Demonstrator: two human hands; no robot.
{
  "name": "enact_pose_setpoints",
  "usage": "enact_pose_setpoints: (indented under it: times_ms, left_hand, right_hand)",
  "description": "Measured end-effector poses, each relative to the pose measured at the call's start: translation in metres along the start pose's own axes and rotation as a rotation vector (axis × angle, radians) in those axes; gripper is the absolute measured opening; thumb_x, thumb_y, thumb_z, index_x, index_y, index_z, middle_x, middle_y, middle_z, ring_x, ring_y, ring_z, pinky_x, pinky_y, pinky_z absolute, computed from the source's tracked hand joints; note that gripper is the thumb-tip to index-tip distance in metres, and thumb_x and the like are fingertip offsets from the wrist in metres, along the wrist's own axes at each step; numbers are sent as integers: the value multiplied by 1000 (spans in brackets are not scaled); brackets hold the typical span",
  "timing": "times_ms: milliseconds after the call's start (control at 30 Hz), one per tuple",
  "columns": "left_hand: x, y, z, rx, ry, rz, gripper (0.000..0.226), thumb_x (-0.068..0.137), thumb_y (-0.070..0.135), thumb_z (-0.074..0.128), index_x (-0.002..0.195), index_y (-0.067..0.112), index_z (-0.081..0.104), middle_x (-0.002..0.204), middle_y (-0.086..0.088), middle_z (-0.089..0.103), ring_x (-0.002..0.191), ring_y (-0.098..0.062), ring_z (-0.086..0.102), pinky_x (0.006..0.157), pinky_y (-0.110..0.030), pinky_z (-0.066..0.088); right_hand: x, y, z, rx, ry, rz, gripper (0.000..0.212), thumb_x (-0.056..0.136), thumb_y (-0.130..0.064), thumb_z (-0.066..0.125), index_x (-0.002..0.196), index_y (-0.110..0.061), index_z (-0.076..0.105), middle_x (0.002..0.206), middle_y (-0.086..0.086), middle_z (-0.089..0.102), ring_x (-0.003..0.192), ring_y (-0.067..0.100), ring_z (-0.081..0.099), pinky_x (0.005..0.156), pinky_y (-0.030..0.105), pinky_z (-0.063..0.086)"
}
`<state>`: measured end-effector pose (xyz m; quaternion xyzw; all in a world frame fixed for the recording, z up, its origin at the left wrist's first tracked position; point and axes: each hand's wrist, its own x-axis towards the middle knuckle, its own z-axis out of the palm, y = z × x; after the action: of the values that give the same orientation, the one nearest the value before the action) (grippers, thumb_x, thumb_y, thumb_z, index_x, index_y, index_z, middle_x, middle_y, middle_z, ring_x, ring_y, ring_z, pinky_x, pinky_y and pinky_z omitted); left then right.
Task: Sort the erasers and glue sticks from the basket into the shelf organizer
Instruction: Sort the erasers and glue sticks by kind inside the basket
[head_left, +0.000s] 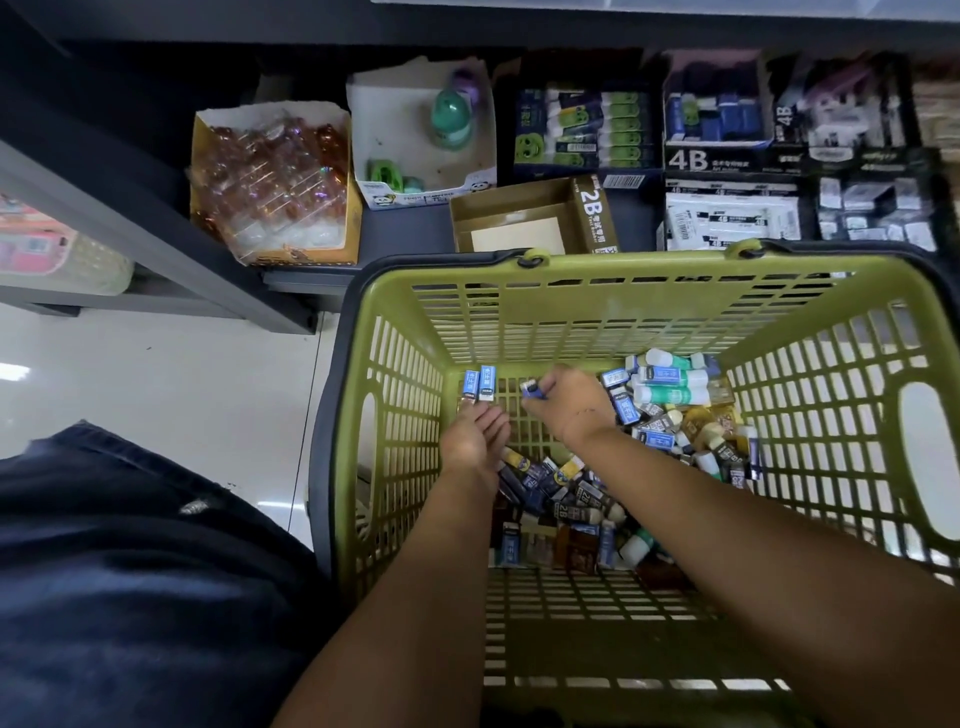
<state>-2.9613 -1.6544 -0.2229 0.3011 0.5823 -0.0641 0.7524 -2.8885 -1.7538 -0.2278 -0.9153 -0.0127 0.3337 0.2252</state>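
Inside the green basket (623, 270), the left hand (475, 434) grips two blue-sleeved erasers (480, 383), their long axes pointing away toward the shelf (405, 228). Just beside it, the right hand (569, 402) pinches what looks like another blue eraser (533, 389), mostly hidden by its fingers. A heap (571, 493) of erasers lies under and right of the forearms, with glue sticks (672, 375) lying crosswise at its far end; the labels are mostly blurred. Beyond, shelf boxes read "2B" (595, 213) and "4B" (711, 158).

Basket (649, 312) olive-green, slotted grid, dark rim. Two erasers (480, 383) at left hand (475, 439) blue/white; single eraser (532, 388) in right hand (569, 408) blue. Glue sticks (670, 387) right of it white w/ teal.
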Motion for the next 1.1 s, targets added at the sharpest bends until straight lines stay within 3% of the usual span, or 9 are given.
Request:
enact_pose_setpoints:
  times_ms: [100,200,267,400,500,567,667,833,1100]
  left_hand:
    - [5,0,1,-59,52,-5,18,102,16,46,113,8,57,98,-13,67,84,-19,63,69,-23,56]
    - [10,-1,0,-94,90,-23,17,101,16,48,89,9,57,77,-6,60,66,-15,54,53,-18,51]
    - [15,-3,-3,-53,94,-20,22,100,16,48,82,10,58,72,-4,58,61,-14,51,54,-21,47]
    - [17,-9,-4,448,96,102,21,99,18,52,81,14,63,78,-5,65,71,-18,61,71,-30,54]
    - [5,-11,-4,976,-67,327,13,95,21,59,102,15,68,109,-4,68,102,-21,63,97,-34,50]
    - [-2,-14,-3,1199,-176,417,26,92,27,63,115,16,67,119,0,65,109,-18,59,97,-29,45]
    - [-5,-19,11,1249,-305,425,35,91,26,65,124,13,63,127,-1,62,112,-17,56,94,-23,38]
    - [1,-42,40,1310,-344,479,29,89,21,68,116,10,68,114,-10,69,104,-27,63,91,-36,49]
    - [11,-54,44,1273,-167,553,17,87,9,68,101,2,74,101,-13,72,94,-28,66,84,-35,52]
  right_hand:
    - [14,-16,10,250,-1,70,16,82,-26,71,74,-17,61,86,8,72,82,24,69,78,39,57]
    - [17,-27,25,324,-56,-8,9,85,-16,67,93,-13,68,96,7,72,86,15,65,79,22,49]
    - [14,-28,28,276,-124,-92,22,88,-13,62,109,-11,68,107,3,70,89,9,58,78,13,40]
    - [6,-4,2,116,-83,-183,26,91,-16,60,116,-20,63,112,-3,65,100,13,61,92,27,51]
    - [5,32,-33,-364,-3,-301,39,88,-32,64,126,-25,56,125,-3,56,120,20,50,105,40,40]
    - [7,54,-54,-698,-70,-374,58,86,-41,64,138,-24,45,139,-2,44,129,21,37,108,38,28]
    - [11,69,-67,-766,-177,-434,70,85,-36,66,146,-23,34,147,-2,35,133,21,35,109,37,24]
    - [14,65,-71,-687,-216,-439,68,81,-21,74,140,-21,41,139,0,43,124,20,47,104,33,33]
    - [16,64,-72,-471,-188,-352,31,81,-17,71,93,-27,44,93,-3,62,82,22,59,70,33,48]
